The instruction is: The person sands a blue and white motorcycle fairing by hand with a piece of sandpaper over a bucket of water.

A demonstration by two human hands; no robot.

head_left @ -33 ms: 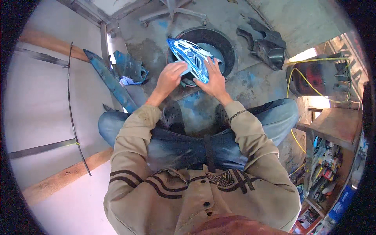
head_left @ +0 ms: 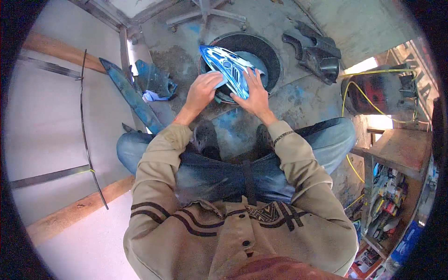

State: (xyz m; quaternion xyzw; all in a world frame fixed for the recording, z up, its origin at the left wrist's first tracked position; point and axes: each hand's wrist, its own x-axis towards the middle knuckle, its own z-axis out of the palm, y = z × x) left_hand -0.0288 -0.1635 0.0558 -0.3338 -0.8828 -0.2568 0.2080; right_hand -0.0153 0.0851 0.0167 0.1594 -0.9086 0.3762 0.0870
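Note:
A pointed, glossy blue and white plastic panel [head_left: 227, 65] with a slotted vent lies tilted over a round black tub [head_left: 273, 52]. My right hand [head_left: 254, 97] grips its near right end, with the fingers over the top and the thumb along the near edge. Closed at the panel's left edge, my left hand [head_left: 201, 93] pinches a thin pale blue piece [head_left: 221, 83], perhaps a sheet or pad, against it. The fingers hide most of that piece. Inside the tub, grey water or its bottom shows only in part.
On the left, a long blue panel [head_left: 130, 95] leans near a dark blue molded part [head_left: 154, 79] with a lilac cloth [head_left: 156, 96]. Black plastic parts [head_left: 315, 51] lie right of the tub. Farther right are a dark red tank [head_left: 375, 93], a yellow hose [head_left: 368, 102] and a cluttered wooden shelf [head_left: 396, 144].

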